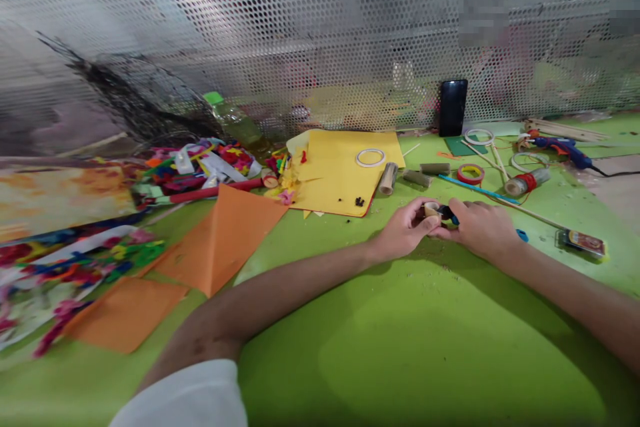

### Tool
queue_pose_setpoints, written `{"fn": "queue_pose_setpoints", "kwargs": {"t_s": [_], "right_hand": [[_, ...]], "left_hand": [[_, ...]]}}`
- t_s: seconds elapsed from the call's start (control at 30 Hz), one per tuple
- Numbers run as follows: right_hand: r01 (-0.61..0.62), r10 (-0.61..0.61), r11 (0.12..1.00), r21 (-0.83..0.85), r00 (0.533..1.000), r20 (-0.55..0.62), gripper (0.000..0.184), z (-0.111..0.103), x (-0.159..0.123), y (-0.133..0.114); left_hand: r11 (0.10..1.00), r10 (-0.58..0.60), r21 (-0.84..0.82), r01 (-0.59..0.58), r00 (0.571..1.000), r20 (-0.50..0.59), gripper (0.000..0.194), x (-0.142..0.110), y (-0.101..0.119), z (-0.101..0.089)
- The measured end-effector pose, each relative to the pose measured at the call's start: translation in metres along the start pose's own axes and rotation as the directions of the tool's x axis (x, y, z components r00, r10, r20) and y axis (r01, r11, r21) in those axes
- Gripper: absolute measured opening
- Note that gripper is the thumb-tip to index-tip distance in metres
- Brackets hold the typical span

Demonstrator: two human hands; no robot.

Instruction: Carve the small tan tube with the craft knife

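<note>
Both my hands meet over the green table (425, 347), right of centre. My left hand (407, 227) pinches a short bamboo tube piece (431, 208) between thumb and fingers. My right hand (480, 227) is closed around a dark tool with a blue handle (449, 215), its tip against the bamboo piece; a bit of blue shows behind the wrist. Most of the tool is hidden by the fingers.
Yellow paper (340, 174) with a white tape ring (371, 157), bamboo tubes (388, 178), red tape roll (471, 174), glue gun (557, 145), phone (453, 107) against a perforated metal screen (300, 27). Orange paper (220, 240) and colourful scraps (200, 164) lie left. A small packet (583, 242) lies right.
</note>
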State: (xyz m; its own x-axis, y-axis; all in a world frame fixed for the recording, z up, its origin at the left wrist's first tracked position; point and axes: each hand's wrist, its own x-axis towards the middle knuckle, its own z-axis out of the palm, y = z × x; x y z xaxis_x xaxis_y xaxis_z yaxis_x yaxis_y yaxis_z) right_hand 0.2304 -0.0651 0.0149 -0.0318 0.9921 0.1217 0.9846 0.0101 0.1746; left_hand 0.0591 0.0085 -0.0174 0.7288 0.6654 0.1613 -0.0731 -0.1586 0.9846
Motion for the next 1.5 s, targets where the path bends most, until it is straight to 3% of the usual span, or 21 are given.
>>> {"fn": "queue_pose_setpoints", "kwargs": {"t_s": [0.5,0.7,0.83,0.97,1.07,1.5], "right_hand": [[-0.013,0.012,0.999,0.033,0.999,0.038,0.067,0.002,0.000,0.002],[-0.087,0.080,0.994,0.071,0.992,0.093,0.071,-0.002,0.003,0.002],[-0.125,0.122,0.990,0.068,0.991,0.050,0.076,-0.005,0.003,0.005],[-0.145,0.146,0.987,0.069,0.989,-0.004,0.083,-0.009,0.003,0.010],[-0.138,0.138,0.987,0.087,0.990,0.012,0.083,-0.010,0.004,0.010],[-0.118,0.116,0.988,0.105,0.993,0.020,0.084,-0.007,0.001,0.006]], "left_hand": [[1.000,0.018,0.002,-0.018,1.000,-0.009,0.050,-0.003,-0.002,0.001],[1.000,-0.003,-0.025,0.003,1.000,0.016,0.052,-0.001,-0.001,0.001],[0.998,-0.003,-0.062,0.005,0.999,0.036,0.045,0.000,-0.002,-0.001],[0.977,-0.034,-0.206,0.051,0.996,0.087,0.039,0.001,0.000,-0.003],[0.959,-0.051,-0.273,0.071,0.996,0.078,0.040,0.003,-0.002,-0.006],[0.973,-0.033,-0.227,0.043,0.998,0.047,0.044,0.005,-0.012,-0.010]]}}
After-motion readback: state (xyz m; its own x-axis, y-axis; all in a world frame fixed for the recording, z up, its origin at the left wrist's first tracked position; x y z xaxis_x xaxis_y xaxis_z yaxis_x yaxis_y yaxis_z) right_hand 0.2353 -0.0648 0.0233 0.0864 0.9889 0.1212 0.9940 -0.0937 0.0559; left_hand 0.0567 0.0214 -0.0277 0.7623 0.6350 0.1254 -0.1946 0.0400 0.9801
